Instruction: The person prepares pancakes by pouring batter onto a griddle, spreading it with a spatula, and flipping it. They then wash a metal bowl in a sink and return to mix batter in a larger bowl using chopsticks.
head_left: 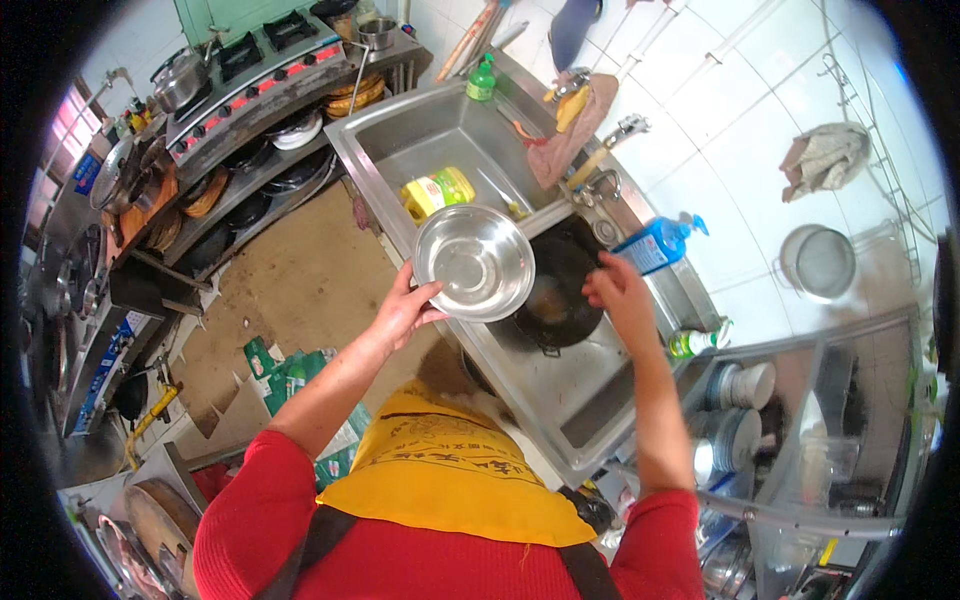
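My left hand (406, 306) grips the near-left rim of a shiny stainless steel bowl (476, 262), thumb on the inside. The bowl is held level over the divider side of a double-basin steel sink (525, 382), and what looks like a little clear liquid is in it. Beneath and beside it, a black wok (559, 319) rests in the nearer basin, with some liquid at its bottom. Above the wok's right side hovers my right hand (619, 292), slightly blurred, fingers loosely bent and apart, with nothing visible in them. A blue pump bottle (651, 246) lies tilted just beyond that hand.
A yellow detergent jug (439, 193) lies in the far basin. Faucets (600, 184) and a draped pink cloth (577, 135) line the wall side. A green pump bottle (481, 79) stands at the far corner. To the right, a rack holds stacked plates (731, 435); far left is a gas stove (255, 75).
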The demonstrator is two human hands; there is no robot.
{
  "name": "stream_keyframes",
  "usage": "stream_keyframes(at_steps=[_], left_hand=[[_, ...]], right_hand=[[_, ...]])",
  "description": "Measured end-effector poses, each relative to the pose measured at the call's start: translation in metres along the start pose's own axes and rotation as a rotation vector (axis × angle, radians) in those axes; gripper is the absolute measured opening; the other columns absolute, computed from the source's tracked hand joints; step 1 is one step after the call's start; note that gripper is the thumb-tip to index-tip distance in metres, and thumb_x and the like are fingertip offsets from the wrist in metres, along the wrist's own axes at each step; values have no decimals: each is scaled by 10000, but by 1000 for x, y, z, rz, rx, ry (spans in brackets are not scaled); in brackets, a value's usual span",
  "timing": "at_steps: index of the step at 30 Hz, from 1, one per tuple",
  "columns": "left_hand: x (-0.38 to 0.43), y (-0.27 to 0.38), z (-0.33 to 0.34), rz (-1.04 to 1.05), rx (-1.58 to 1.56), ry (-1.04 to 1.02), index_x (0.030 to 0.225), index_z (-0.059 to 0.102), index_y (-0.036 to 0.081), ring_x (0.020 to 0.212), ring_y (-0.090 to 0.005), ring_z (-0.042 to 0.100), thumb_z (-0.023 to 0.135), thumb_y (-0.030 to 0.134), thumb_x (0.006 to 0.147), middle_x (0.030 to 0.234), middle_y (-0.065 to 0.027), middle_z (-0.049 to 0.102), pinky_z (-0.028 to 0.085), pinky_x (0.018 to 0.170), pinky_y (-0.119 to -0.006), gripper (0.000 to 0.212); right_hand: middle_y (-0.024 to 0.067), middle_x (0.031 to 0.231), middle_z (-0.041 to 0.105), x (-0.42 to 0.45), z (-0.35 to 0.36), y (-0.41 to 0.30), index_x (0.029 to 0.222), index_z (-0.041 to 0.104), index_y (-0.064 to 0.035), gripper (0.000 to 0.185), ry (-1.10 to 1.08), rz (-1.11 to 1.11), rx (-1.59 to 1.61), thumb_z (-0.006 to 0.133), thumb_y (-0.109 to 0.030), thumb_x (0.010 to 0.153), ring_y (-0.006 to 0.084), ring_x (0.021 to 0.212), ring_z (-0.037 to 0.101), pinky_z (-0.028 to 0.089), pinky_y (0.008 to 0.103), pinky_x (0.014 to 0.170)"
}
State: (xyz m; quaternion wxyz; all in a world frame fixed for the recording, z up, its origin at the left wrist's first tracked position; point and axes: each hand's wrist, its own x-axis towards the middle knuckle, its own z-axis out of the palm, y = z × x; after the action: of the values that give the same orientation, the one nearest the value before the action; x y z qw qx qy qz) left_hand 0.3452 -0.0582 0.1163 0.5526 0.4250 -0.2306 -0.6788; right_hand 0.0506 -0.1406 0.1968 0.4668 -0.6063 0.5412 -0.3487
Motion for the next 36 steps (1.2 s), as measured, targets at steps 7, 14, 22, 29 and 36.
stream_keyframes(at_steps=[7, 14, 22, 29, 36], left_hand=[[121, 52, 9, 56, -28, -40, 1334, 140, 123, 941, -242, 560, 503, 84, 835, 1177, -153, 408, 547, 714, -345, 618], [255, 88, 5, -48, 11, -127, 1336, 137, 127, 931, -216, 564, 496, 75, 837, 1133, -135, 471, 528, 747, -353, 617], [342, 106, 13, -174, 3, -193, 1326, 150, 114, 942, -213, 556, 532, 81, 806, 1125, -123, 464, 523, 758, -353, 645], [375, 97, 15, -214, -20, -310, 1324, 150, 120, 963, -219, 541, 533, 90, 795, 1165, -120, 430, 518, 760, -360, 654], [383, 94, 12, -271, -34, -314, 1324, 154, 144, 976, -230, 534, 533, 87, 793, 1197, -119, 394, 518, 757, -388, 655]], right_hand=[[100, 775, 609, 210, 19, -74, 1127, 464, 55, 392, 44, -148, -302, 547, -171, 819, 131, 652, 591, 478, 226, 558], [121, 733, 618, 344, 48, -98, 913, 562, 52, 434, 403, -252, -676, 539, -366, 798, 148, 606, 607, 482, 259, 567], [207, 828, 608, 391, 32, -89, 895, 587, 17, 266, 390, 50, -1005, 555, -157, 696, 340, 815, 581, 454, 381, 754], [190, 860, 603, 386, 13, -88, 1108, 530, -49, 412, 243, -19, -1088, 568, -134, 706, 337, 826, 575, 448, 382, 750], [182, 859, 602, 383, 12, -96, 1136, 522, -79, 425, 232, 6, -1084, 576, -138, 719, 322, 814, 577, 453, 371, 742]])
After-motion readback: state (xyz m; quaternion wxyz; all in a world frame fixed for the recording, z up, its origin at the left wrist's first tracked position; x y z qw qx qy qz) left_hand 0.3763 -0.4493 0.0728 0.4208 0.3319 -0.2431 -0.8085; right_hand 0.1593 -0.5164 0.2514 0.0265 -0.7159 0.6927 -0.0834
